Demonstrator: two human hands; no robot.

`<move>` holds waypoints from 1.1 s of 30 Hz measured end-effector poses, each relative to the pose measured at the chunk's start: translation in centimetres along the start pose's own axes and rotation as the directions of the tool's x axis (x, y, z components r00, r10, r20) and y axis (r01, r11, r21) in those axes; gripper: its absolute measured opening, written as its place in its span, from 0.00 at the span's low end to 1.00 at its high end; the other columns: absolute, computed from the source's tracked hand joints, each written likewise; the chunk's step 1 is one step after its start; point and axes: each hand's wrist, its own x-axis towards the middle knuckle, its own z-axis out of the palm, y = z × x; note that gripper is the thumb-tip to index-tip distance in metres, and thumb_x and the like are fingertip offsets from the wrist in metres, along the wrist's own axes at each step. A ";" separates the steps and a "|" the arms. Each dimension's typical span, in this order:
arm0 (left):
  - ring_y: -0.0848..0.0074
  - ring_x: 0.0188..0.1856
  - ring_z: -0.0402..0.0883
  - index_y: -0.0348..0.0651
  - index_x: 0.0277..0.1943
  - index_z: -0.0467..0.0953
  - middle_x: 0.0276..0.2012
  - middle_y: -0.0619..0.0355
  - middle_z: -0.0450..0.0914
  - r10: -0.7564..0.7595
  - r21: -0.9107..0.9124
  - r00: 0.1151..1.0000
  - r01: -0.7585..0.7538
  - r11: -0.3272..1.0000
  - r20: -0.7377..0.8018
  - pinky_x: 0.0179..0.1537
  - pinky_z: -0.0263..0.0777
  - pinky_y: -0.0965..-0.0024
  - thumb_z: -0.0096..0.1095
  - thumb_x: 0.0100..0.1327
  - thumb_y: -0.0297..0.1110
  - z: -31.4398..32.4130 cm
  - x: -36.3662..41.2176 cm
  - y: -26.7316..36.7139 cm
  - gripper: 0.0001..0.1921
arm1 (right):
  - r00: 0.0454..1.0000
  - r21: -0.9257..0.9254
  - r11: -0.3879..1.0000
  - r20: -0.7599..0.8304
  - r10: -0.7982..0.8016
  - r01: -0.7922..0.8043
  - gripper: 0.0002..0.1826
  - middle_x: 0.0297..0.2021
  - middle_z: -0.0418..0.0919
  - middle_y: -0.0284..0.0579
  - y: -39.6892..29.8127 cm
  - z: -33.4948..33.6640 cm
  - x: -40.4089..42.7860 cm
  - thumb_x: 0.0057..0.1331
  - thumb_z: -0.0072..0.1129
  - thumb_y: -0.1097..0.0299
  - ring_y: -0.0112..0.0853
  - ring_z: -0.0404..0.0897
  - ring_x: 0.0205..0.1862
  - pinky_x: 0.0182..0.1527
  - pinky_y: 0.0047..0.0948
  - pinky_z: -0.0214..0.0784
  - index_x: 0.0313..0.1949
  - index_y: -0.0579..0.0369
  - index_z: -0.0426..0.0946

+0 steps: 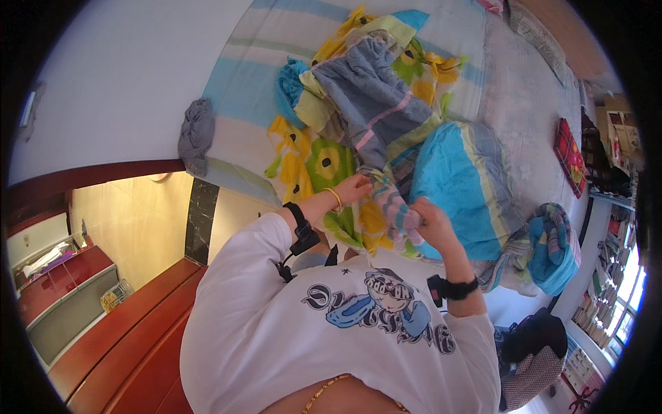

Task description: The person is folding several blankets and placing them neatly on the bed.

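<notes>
A rumpled quilt cover of grey, blue and striped cloth (376, 93) lies in a heap on a bed. My right hand (433, 222) grips a bunched pink-and-grey striped part (395, 207) of it. At the upper end of that part, my left hand (356, 189) has its fingers curled on the cloth edge; the fingertips are partly hidden. Beneath and around the heap spreads a yellow-and-green flowered cloth (327, 161). A bright blue section of cloth (452, 181) puffs up just beyond my right hand.
The bed (248, 88) has a pale striped sheet. A grey bunched cloth (196, 134) sits at its left edge, and a rolled blue striped cloth (553, 253) at the right. Farther right are a red patterned item (570, 158) and a dark bag (538, 341). A red wooden panel (139, 336) stands lower left.
</notes>
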 end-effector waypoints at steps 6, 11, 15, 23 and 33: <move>0.65 0.50 0.68 0.62 0.62 0.39 0.58 0.59 0.54 -0.204 -0.447 0.975 0.220 0.867 0.084 0.47 0.65 0.64 0.45 0.58 0.52 5.2 1.1 6.1 0.33 | 0.941 -0.044 0.985 -0.290 -0.173 0.167 0.09 0.28 0.70 0.48 -7.2 -9.8 -9.4 0.44 0.54 0.79 0.40 0.72 0.30 0.33 0.29 0.63 0.28 0.65 0.69; 0.64 0.55 0.62 0.57 0.62 0.42 0.59 0.59 0.53 -0.006 -0.834 0.986 -0.139 0.535 -0.169 0.53 0.57 0.58 0.45 0.55 0.57 4.3 5.7 7.4 0.35 | 0.769 -0.092 0.977 -0.605 -0.207 0.190 0.09 0.27 0.71 0.47 -8.9 -13.3 -18.7 0.48 0.57 0.69 0.35 0.71 0.29 0.33 0.31 0.62 0.23 0.60 0.69; 0.62 0.55 0.60 0.45 0.58 0.56 0.57 0.56 0.59 0.055 -0.871 0.937 -0.341 0.353 -0.345 0.55 0.52 0.54 0.52 0.51 0.54 1.2 4.9 10.1 0.34 | 0.595 -0.147 0.987 -0.789 -0.157 0.065 0.11 0.26 0.70 0.44 -7.1 -15.5 -25.2 0.45 0.59 0.68 0.33 0.69 0.30 0.35 0.30 0.60 0.25 0.61 0.70; 0.63 0.44 0.68 0.37 0.37 0.70 0.42 0.50 0.70 0.132 -0.528 0.657 -0.694 0.489 -0.742 0.46 0.63 0.64 0.51 0.44 0.35 -13.4 -5.7 6.3 0.16 | 0.750 0.009 0.967 -0.629 0.203 -0.254 0.11 0.28 0.70 0.45 4.3 -12.7 -24.2 0.41 0.49 0.82 0.33 0.70 0.34 0.39 0.24 0.60 0.29 0.63 0.69; 0.63 0.39 0.71 0.42 0.43 0.71 0.40 0.50 0.71 0.071 0.112 -0.088 -0.822 0.559 -0.994 0.41 0.68 0.66 0.46 0.31 0.19 -12.4 -27.1 -0.9 0.27 | 0.935 0.035 0.949 0.189 0.302 -0.313 0.16 0.24 0.75 0.44 7.9 -2.2 -12.8 0.42 0.64 0.67 0.32 0.73 0.27 0.33 0.29 0.64 0.32 0.58 0.74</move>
